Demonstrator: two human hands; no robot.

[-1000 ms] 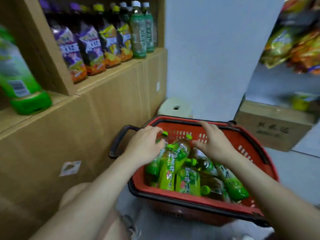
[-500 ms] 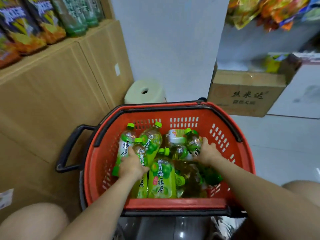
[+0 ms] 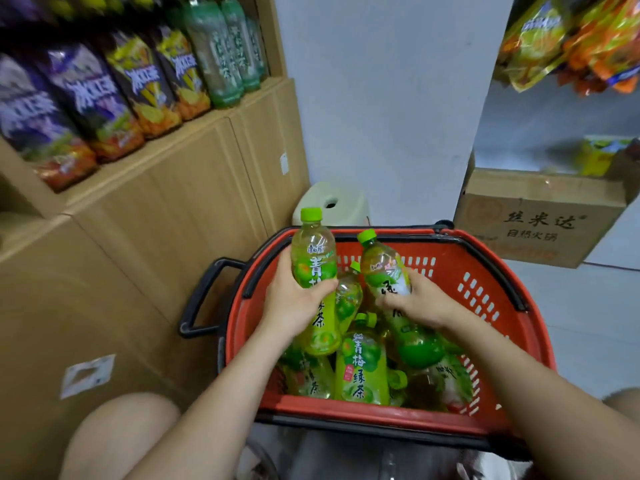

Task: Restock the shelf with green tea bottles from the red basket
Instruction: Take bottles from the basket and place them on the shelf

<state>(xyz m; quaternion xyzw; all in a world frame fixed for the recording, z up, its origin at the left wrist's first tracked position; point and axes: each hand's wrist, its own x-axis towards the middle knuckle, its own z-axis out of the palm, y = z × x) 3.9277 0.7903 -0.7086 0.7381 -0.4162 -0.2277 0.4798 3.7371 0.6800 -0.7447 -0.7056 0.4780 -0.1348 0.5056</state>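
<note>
The red basket [image 3: 485,306] sits in front of me, holding several green tea bottles [image 3: 363,368] with green caps. My left hand [image 3: 294,303] grips one yellow-green tea bottle [image 3: 313,261] upright above the basket's left rim. My right hand [image 3: 419,301] holds a second green tea bottle [image 3: 384,268], tilted with its cap pointing up and left. The wooden shelf [image 3: 194,129] runs along the left, higher than the basket.
On the shelf stand purple and yellow drink bottles [image 3: 104,98] and pale green bottles [image 3: 221,53]. A cream stool [image 3: 332,202] stands behind the basket. A cardboard box [image 3: 540,220] sits at the right, snack bags [image 3: 571,39] hang above it. My knee [image 3: 117,441] is at lower left.
Both hands were reaching among the bottles in the basket; now each has lifted one bottle up out of the pile. The view tilted up toward the shelf.
</note>
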